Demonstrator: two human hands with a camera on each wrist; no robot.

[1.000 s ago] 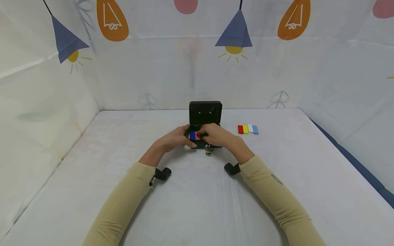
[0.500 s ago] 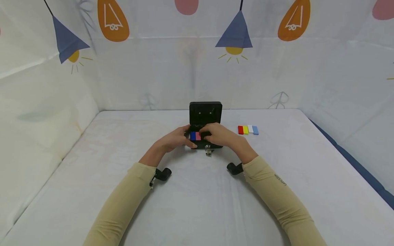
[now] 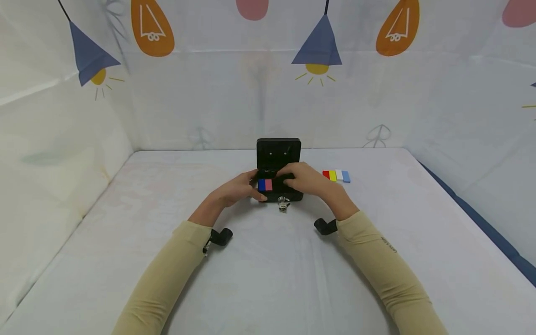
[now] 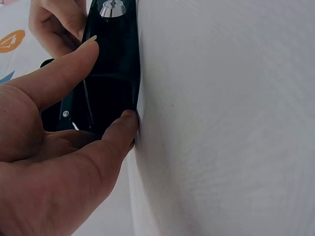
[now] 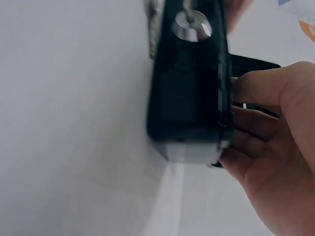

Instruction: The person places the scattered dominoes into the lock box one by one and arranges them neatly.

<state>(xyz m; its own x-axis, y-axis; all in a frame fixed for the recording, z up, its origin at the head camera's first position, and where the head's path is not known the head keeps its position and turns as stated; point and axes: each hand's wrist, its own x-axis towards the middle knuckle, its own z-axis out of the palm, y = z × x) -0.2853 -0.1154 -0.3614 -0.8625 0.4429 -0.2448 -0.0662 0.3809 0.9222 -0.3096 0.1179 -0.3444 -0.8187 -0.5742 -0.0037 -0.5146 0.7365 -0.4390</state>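
A small black cash box (image 3: 289,194) stands on the table with its lid (image 3: 278,154) raised. Inside, at the left, lie a blue block (image 3: 261,184) and a pink block (image 3: 269,184), side by side. My left hand (image 3: 235,190) grips the box's left end; in the left wrist view its thumb (image 4: 69,73) lies over the front edge and its fingers reach round the end. My right hand (image 3: 307,179) is over the right part of the box, fingers loosely bent. The right wrist view shows those fingers (image 5: 256,88) partly hidden behind the front wall, with no block visible among them.
Keys (image 3: 283,204) hang from the lock (image 5: 192,25) on the box's front. Right of the box, red (image 3: 325,174), yellow (image 3: 332,176), white (image 3: 339,175) and light blue (image 3: 346,177) blocks lie in a row on the white table (image 3: 268,279). Behind is a printed curtain (image 3: 188,102).
My right hand has moved right inside the box, away from the pink block, which now shows fully beside the blue one. The left hand has stayed in place on the box.
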